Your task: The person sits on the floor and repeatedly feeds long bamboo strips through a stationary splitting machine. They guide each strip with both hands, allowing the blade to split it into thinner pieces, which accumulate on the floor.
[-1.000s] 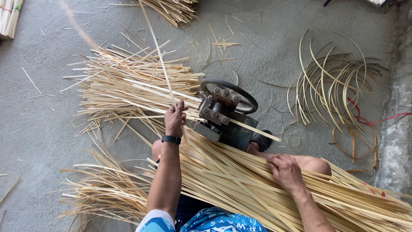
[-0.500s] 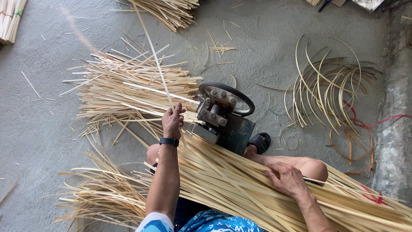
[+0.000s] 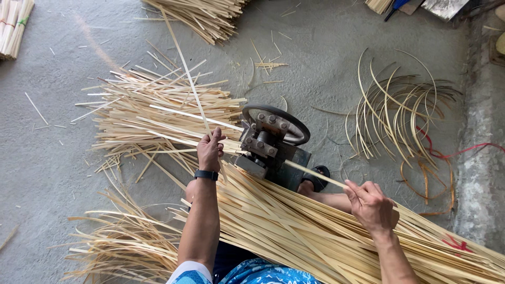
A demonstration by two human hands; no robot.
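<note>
We sit on the grey concrete floor (image 3: 63,173), a long sheaf of pale split bamboo strips (image 3: 315,236) across our lap, a scattered pile of thinner cut slivers (image 3: 158,121) beyond. Centre: small dark metal splitting machine w/ a round wheel (image 3: 273,139). One pale bamboo strip (image 3: 315,176) runs thru it, long axis lower right to upper left. Right hand (image 3: 371,205) pinches its near end; left hand (image 3: 209,150), nearer the machine, is closed on the thin slivers at the outfeed side.
</note>
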